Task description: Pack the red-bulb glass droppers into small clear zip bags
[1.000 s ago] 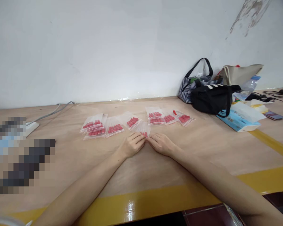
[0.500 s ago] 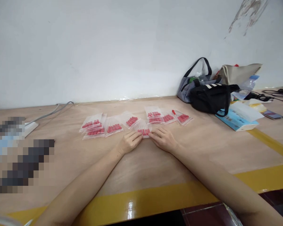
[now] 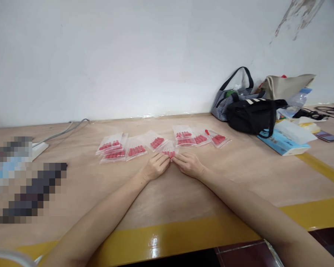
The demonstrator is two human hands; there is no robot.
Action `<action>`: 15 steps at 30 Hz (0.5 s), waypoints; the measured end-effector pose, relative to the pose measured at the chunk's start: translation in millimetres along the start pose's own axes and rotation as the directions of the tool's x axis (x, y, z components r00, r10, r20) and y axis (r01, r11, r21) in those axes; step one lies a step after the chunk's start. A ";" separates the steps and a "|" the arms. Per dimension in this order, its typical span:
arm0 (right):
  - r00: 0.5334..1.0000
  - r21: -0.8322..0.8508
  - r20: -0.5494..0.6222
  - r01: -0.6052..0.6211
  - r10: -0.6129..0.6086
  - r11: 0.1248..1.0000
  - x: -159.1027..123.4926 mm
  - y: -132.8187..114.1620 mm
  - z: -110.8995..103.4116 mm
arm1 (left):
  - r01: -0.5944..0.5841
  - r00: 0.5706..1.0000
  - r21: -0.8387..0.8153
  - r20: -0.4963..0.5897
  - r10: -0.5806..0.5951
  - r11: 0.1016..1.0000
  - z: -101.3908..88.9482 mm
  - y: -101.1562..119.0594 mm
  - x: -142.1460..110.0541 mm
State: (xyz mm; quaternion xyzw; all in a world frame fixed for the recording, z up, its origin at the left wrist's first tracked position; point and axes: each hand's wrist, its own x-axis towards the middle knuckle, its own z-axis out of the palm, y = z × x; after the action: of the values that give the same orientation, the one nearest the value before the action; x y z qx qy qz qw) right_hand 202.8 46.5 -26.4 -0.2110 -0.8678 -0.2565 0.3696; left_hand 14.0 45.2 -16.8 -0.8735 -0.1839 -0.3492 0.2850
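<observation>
A small clear zip bag (image 3: 170, 147) with several red-bulbed pieces, which look like droppers, lies on the table in front of me. At its near edge, my left hand (image 3: 156, 165) pinches the left part of the bag. My right hand (image 3: 189, 164) grips the same edge from the right, its fingertips almost meeting the left ones. Fingers cover the bag's near corners. More zip bags of the same kind surround it: a stack (image 3: 111, 147) and a single bag (image 3: 136, 148) to the left, one bag (image 3: 156, 141) just behind, and an overlapping group (image 3: 184, 136) to the right.
Farther right lies a zip bag (image 3: 218, 138) with one red bulb pointing the other way. A striped bag (image 3: 219, 105), a black bag (image 3: 247, 116), a blue tissue pack (image 3: 284, 142) and a phone (image 3: 328, 136) stand or lie at right. A grey cable (image 3: 64, 131) runs at left.
My hands have drawn closer together along the near edge of the zip bag, and that edge now looks bunched between the fingertips. The view has shifted slightly.
</observation>
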 end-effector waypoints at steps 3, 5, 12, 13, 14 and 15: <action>0.999 0.059 0.025 -0.030 0.028 0.998 -3.4 0.7 -0.6 | -0.001 1.000 0.001 0.020 0.001 1.000 -2.4 -2.0 -0.2; 0.997 0.093 0.061 -0.062 0.056 0.994 -6.9 1.5 -2.4 | -0.008 0.999 -0.006 0.030 0.008 1.000 -5.3 -4.8 -2.6; 0.963 0.161 0.138 -0.253 0.232 0.954 -20.0 6.1 -5.9 | 0.018 0.990 0.068 0.138 -0.028 0.998 -18.9 -16.6 -15.8; 0.959 0.172 0.151 -0.266 0.242 0.948 -20.6 6.7 -6.6 | 0.025 0.986 0.071 0.163 -0.036 0.997 -19.8 -16.8 -16.6; 0.954 0.183 0.166 -0.279 0.250 0.942 -20.9 7.4 -7.5 | 0.034 0.982 0.071 0.181 -0.047 0.997 -20.5 -16.7 -17.2; 0.948 0.193 0.181 -0.295 0.262 0.936 -20.8 8.2 -8.7 | 0.048 0.980 0.065 0.192 -0.060 0.997 -21.1 -16.5 -17.6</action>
State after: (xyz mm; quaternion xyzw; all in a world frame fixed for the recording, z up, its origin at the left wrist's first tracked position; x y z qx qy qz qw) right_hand 225.3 44.0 -34.5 -0.3091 -0.8776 -0.0878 0.3557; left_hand -17.3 42.5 -10.8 -0.8890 -0.2450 -0.2643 0.2824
